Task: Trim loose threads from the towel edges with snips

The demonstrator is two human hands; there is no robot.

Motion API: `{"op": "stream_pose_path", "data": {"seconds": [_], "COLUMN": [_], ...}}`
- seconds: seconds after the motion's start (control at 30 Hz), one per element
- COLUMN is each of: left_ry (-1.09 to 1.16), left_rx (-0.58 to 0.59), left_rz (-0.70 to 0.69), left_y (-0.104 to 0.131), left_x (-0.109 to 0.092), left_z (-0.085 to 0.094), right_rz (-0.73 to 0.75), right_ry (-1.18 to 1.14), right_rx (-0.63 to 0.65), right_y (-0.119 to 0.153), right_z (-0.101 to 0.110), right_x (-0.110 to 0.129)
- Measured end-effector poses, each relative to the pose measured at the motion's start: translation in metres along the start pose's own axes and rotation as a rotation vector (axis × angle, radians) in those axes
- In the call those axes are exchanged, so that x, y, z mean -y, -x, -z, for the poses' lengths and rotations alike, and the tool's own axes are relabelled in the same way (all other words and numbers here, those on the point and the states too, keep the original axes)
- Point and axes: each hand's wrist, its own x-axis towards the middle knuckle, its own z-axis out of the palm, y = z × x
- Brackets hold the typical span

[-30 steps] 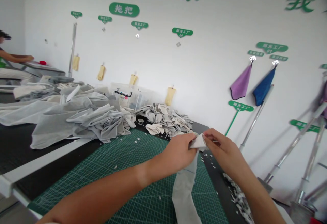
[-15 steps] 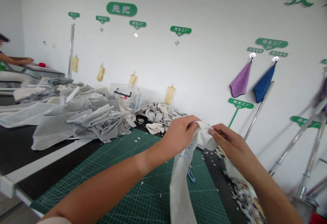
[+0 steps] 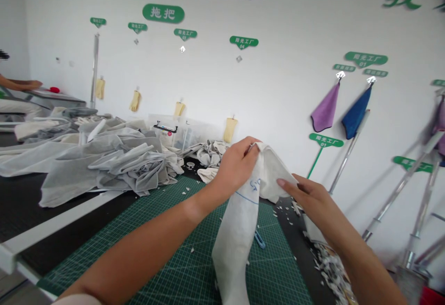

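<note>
A long strip of pale grey-white fabric [image 3: 233, 235] hangs in front of me, its top edge folded over. Blue handwriting and a curved blue line mark it just below the fold. My left hand [image 3: 239, 163] pinches the top of the strip between thumb and fingers. At the other side, my right hand [image 3: 309, 196] grips the folded-over flap with its thumb on top. The strip hangs down over a green gridded cutting mat [image 3: 163, 244]. A small light blue tool [image 3: 259, 240] lies on the mat, partly behind the strip; its kind is unclear.
Heaped grey and white fabric pieces [image 3: 128, 161] cover the table's left side. A clear plastic box [image 3: 167, 131] stands behind them. Small white scraps [image 3: 330, 268] gather at the right. Poles [image 3: 351, 152] lean against the wall. A person's arm [image 3: 21, 84] shows far left.
Both hands have moved apart, the left one up and leftward. The fabric's top is spread wider, and more of the blue writing and line shows. The strip's lower part has swung left.
</note>
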Motion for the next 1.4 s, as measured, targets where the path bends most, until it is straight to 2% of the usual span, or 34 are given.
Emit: {"op": "stream_pose_path", "data": {"seconds": [0.13, 0.3, 0.37, 0.43, 0.53, 0.57, 0.6, 0.63, 0.73, 0.8, 0.93, 1.1, 1.23, 1.33, 1.4], "left_ry": [0.084, 0.253, 0.188, 0.008, -0.267, -0.318, -0.339, -0.335, -0.279, -0.295, -0.395, -0.423, -0.431, -0.388, -0.248], "left_rx": [0.002, 0.204, 0.219, 0.121, -0.142, -0.185, -0.175, -0.108, 0.225, 0.315, 0.234, 0.204, 0.131, 0.033, -0.006], "left_rz": [0.013, 0.191, 0.223, 0.177, 0.023, -0.020, -0.043, -0.047, 0.008, 0.039, -0.012, -0.050, -0.011, 0.049, 0.098], "left_y": [-0.011, -0.022, -0.023, -0.021, -0.010, -0.006, -0.002, 0.002, 0.011, 0.014, 0.015, 0.010, 0.005, -0.006, -0.017], "left_x": [0.000, 0.002, 0.002, -0.001, -0.009, -0.013, -0.015, -0.017, -0.017, -0.014, -0.009, -0.011, -0.015, -0.008, 0.000], "left_z": [0.018, 0.035, 0.037, 0.035, 0.028, 0.025, 0.021, 0.018, 0.008, 0.003, -0.001, 0.003, 0.004, 0.011, 0.020], "right_rz": [-0.004, 0.111, 0.128, 0.119, 0.086, 0.070, 0.054, 0.038, 0.025, 0.039, 0.060, 0.122, 0.113, 0.128, 0.147], "right_ry": [-0.179, -0.329, -0.345, -0.367, -0.390, -0.393, -0.393, -0.392, -0.390, -0.388, -0.368, -0.292, -0.303, -0.362, -0.397], "right_rx": [-0.012, -0.012, 0.032, 0.078, 0.094, 0.079, 0.062, 0.054, 0.066, 0.056, 0.004, -0.093, -0.110, -0.230, -0.318], "right_y": [0.001, 0.002, 0.000, -0.003, -0.012, -0.015, -0.018, -0.020, -0.025, -0.025, -0.025, -0.027, -0.025, -0.024, -0.023], "right_z": [0.011, 0.022, 0.024, 0.023, 0.015, 0.011, 0.006, 0.002, -0.010, -0.017, -0.024, -0.023, -0.020, -0.012, -0.002], "right_x": [0.014, 0.034, 0.041, 0.047, 0.053, 0.053, 0.053, 0.052, 0.050, 0.050, 0.049, 0.040, 0.039, 0.038, 0.035]}}
